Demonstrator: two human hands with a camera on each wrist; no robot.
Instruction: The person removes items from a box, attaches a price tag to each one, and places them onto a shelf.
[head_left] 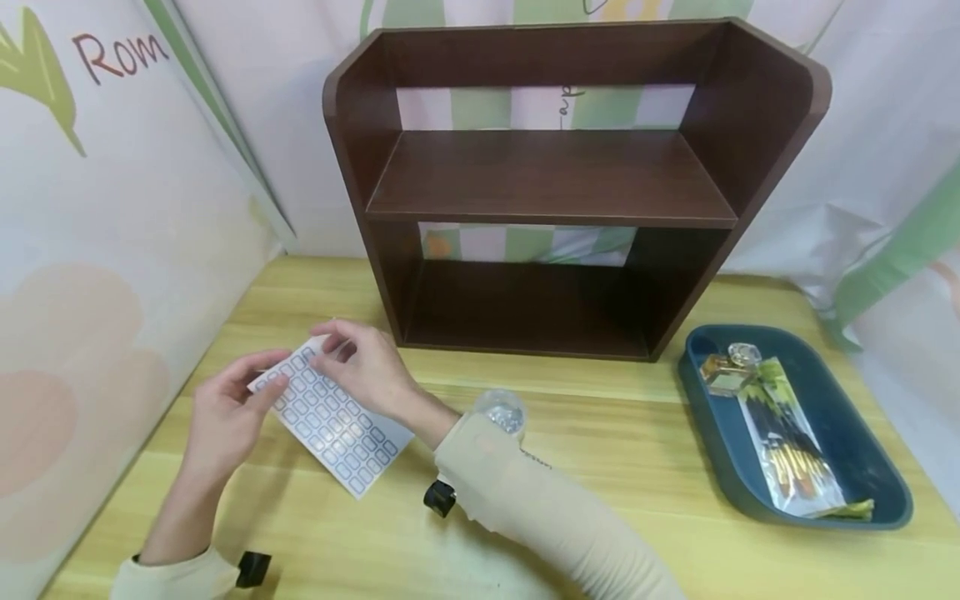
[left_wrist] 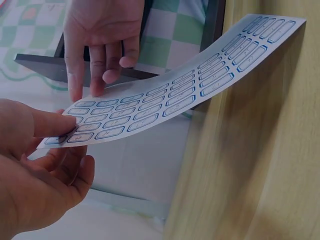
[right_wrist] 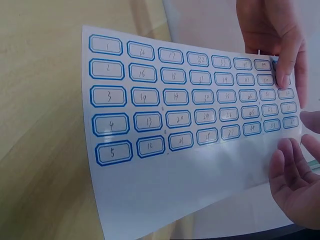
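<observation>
At the far left, a white wall carries a painted yellow-green leaf shape and the letters "Rom". Next comes the left hand, out of a pale sleeve with a small black device beside its cuff. Its grip is clamped on a corner of the white label sheet, thumb on the printed face and fingers behind. The sheet slants above the counter, bowed in the left wrist view; blue-bordered labels with handwritten numbers fill rows, and a bare strip runs along one long side. The right hand is at the sheet's upper edge, index finger against it; I cannot tell whether its grip is pinching the paper or only touching. Just beside the right sleeve, a clear round tub with silvery contents stands partly hidden. Behind it rises a dark brown two-tier shelf. On the right, a dark teal tray holds a glass bottle with a clear stopper near a packet of brushes.
</observation>
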